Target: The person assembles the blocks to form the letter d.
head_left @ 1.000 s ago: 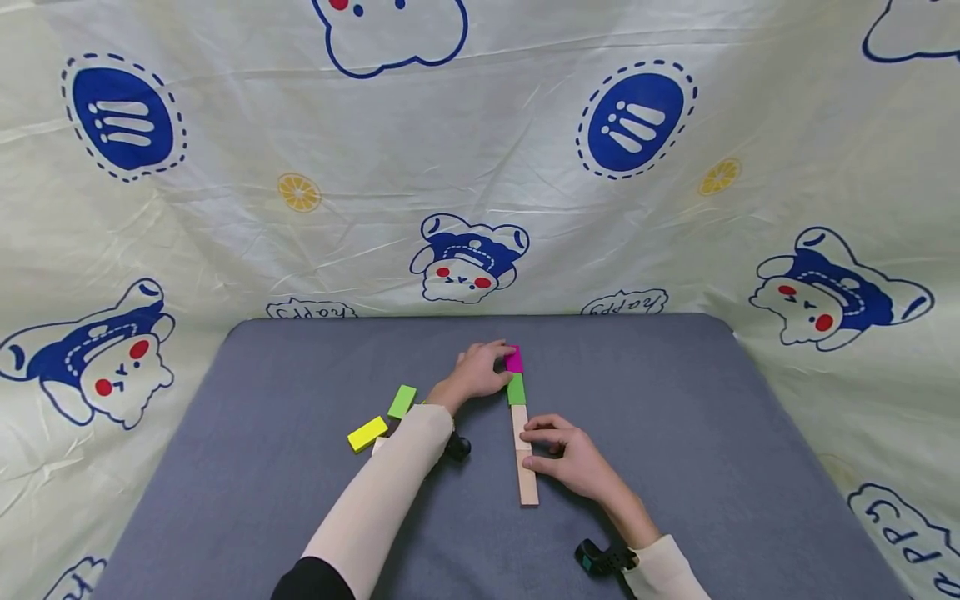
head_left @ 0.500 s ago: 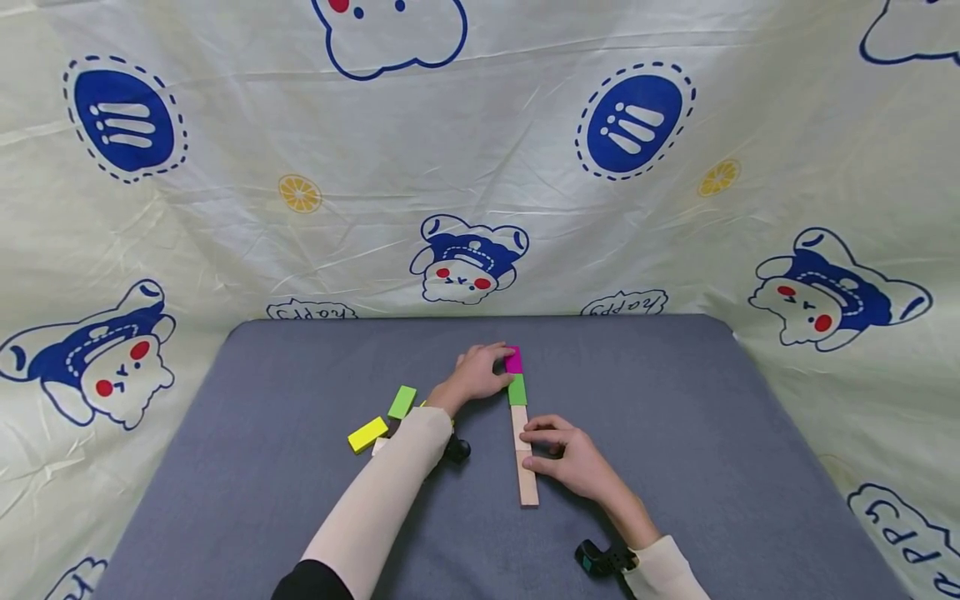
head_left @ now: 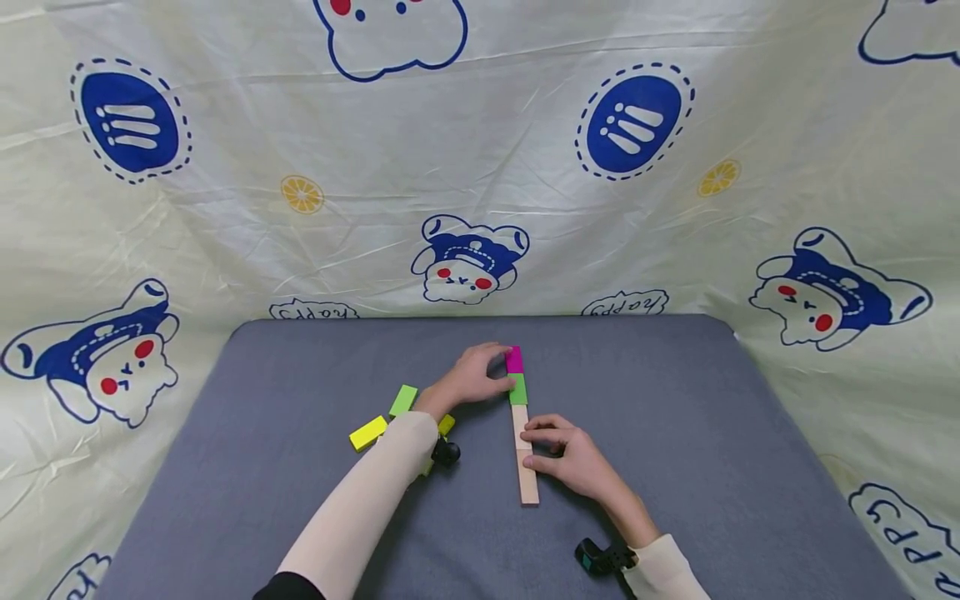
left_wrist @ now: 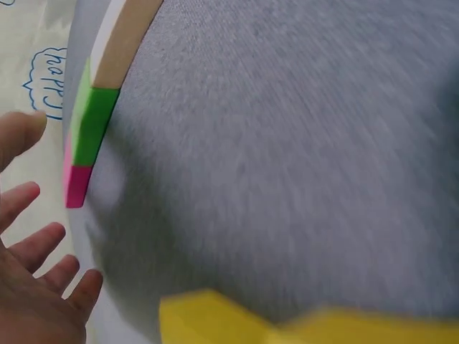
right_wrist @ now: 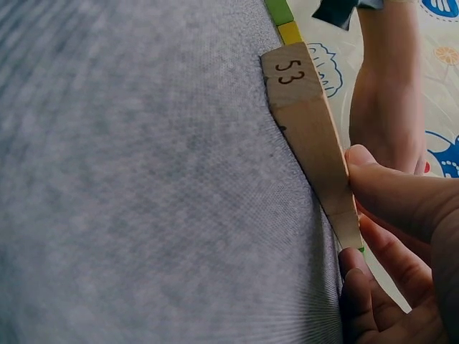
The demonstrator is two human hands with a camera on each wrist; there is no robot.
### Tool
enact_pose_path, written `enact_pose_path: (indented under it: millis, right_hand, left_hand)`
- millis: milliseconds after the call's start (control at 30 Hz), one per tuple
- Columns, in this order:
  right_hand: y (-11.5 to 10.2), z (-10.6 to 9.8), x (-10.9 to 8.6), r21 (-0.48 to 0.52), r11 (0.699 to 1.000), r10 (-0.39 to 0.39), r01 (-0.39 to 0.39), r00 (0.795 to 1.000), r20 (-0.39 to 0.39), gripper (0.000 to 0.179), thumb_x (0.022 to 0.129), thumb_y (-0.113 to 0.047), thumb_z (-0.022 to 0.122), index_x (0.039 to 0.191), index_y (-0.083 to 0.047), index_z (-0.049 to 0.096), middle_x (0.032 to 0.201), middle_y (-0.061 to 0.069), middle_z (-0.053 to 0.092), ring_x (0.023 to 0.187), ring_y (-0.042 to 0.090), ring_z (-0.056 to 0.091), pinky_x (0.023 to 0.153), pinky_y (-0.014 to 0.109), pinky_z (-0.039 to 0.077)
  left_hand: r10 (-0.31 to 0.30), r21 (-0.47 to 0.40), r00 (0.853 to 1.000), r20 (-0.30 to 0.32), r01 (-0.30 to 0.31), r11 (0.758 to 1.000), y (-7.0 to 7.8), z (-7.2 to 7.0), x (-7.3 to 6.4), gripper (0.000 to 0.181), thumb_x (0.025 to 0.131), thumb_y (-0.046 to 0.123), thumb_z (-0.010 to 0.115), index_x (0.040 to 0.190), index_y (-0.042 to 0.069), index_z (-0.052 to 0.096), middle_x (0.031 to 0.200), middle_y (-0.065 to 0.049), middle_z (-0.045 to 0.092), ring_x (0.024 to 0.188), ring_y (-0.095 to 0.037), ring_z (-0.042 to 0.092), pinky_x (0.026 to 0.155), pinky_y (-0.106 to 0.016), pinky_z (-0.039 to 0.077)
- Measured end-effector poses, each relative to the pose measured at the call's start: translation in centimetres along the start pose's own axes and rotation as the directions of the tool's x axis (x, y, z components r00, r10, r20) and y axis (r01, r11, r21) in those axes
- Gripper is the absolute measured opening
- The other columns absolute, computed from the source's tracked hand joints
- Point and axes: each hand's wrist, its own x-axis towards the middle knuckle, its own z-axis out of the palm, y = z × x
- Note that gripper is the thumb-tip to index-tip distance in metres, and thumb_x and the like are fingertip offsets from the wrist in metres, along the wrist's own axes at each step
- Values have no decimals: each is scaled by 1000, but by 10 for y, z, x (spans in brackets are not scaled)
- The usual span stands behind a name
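The place looks curtained off like a booth, with cartoon-printed sheeting around a grey fabric-topped table.

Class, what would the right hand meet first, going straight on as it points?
Likely the two unpainted wooden blocks directly before the right hand; whether it touches them is unclear.

R hand is sitting at lower R, thumb tip apparently touching the edge of a wooden block, other fingers resting lower, nr the far end of the wood, where a green sliver is peeking out. Block's nr end is showing a dark "53". Grey cloth is filling most of the L side. Up top, yellow piece & green piece are showing past the block. Bare forearm is crossing upper R, w/ printed cloth filling the bg
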Motion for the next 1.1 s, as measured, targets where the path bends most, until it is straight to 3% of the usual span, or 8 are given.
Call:
enact_pose_path:
  millis: [400,767,933,1100]
  right_hand:
    - [0,0,0,-9,1000,-1,1,1000,9,34,88,-23,83,120,-11,77,128,5,65,113,23,61,83,28,50]
    - [-2,-3,-2,-36,999,-11,11,1000,11,36,88,-22,82,121,-11,76,129,4,65,112,22,60,83,28,50]
    - [-1,-2,-1,-37,999,-19,19,1000,18,36,89,-24,81,122,-11,76,130,4,64,112,22,60,84,28,50]
    - [0,0,-1,-35,999,-16,17,1000,10,36,89,-23,82,122,-11,76,130,4,65,110,21,60,83,27,50]
  left_hand:
    - [39,-10,999,30,-39,999,-26,-37,-47,71,94,39,73,155,14,46,160,-12,44,148,-34,39,121,-55,32]
    - [-61,-29,998,-15,61,998,-66,-62,-90,63,98,33,71,153,11,49,152,-15,52,140,-36,49,115,-56,41]
    - [-128,-32,991,-26,127,991,-77,-69,-110,66,94,31,76,151,10,51,146,-17,55,123,-35,58,102,-52,51]
    - [-134,0,990,-42,134,991,-88,-70,-122,67,91,30,80,148,7,54,129,-15,63,93,-21,58,82,-37,52]
